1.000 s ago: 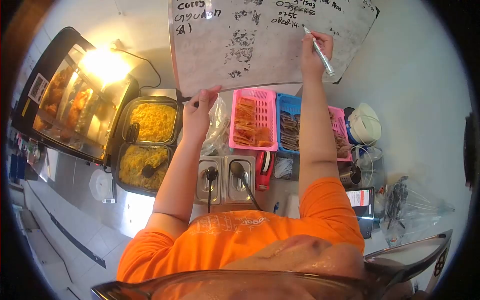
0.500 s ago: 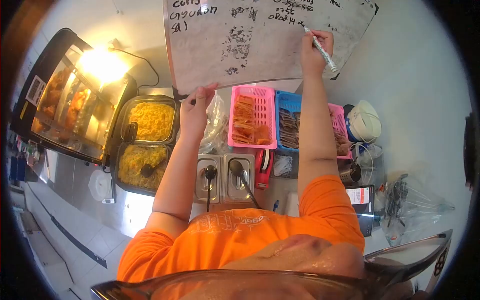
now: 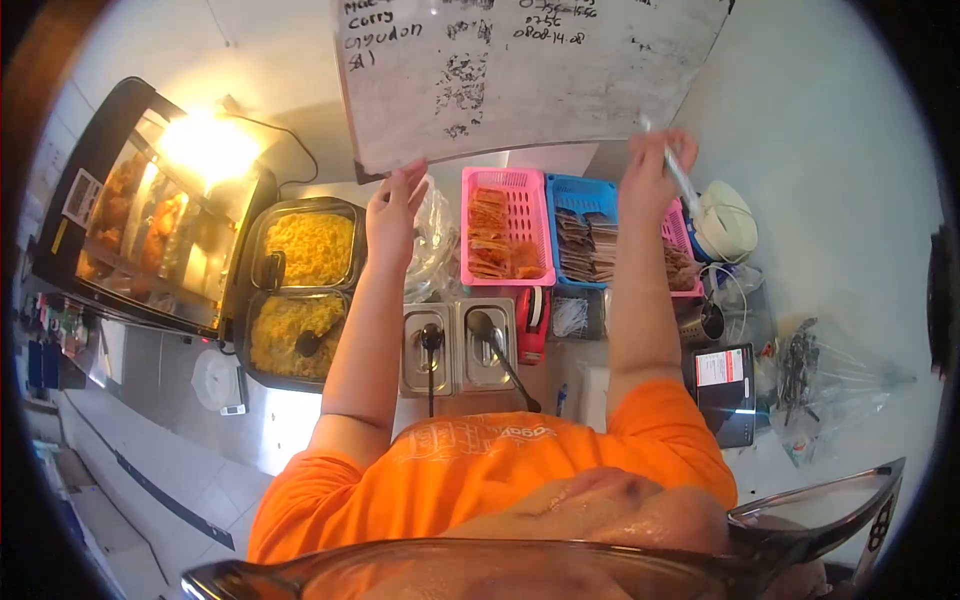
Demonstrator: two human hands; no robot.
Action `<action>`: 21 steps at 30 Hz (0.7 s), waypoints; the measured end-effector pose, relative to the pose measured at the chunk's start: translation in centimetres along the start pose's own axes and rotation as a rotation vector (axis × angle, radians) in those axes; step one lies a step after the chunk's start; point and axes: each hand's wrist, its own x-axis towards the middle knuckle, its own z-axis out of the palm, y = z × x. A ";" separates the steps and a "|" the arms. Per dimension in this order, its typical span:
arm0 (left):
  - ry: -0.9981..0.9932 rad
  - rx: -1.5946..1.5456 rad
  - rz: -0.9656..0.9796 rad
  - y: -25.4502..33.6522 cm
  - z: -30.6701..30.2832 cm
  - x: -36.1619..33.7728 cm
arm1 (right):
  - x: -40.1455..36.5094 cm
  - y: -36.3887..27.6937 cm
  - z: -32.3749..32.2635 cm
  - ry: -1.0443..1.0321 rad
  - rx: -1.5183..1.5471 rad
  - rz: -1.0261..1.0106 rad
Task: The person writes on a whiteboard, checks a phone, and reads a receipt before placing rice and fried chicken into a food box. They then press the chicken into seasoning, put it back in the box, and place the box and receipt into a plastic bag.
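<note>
My right hand is closed around a white marker, which slants across the fingers below the whiteboard's right side and is blurred. Above both hands is the whiteboard, with black handwriting and smudged marks; its latest line reads about "0808-14.08". My left hand is raised at the lower left edge of the board, fingertips right at the frame, fingers slightly apart. Beneath my right forearm lies a blue basket of flat packets, partly hidden by the arm.
A pink basket holds orange packets. At left stand a lit food warmer and trays of yellow food. Two metal containers hold ladles. A red tape dispenser, a phone and a white bowl sit nearby.
My right hand has moved down and away from the writing with the marker, and the last time now reads in full. My left hand stays near the board's lower edge.
</note>
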 end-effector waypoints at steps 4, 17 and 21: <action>-0.104 0.546 -0.224 1.4 -2.7 -3.7 | -8.6 -5.8 -6.0 -0.253 -0.394 0.197; -0.871 0.671 -0.146 17.2 -3.7 -23.4 | -25.8 -25.5 -1.3 -0.455 0.034 0.554; -0.945 0.728 -0.015 19.6 -3.7 -27.1 | -28.5 -29.1 1.9 -0.660 0.118 0.431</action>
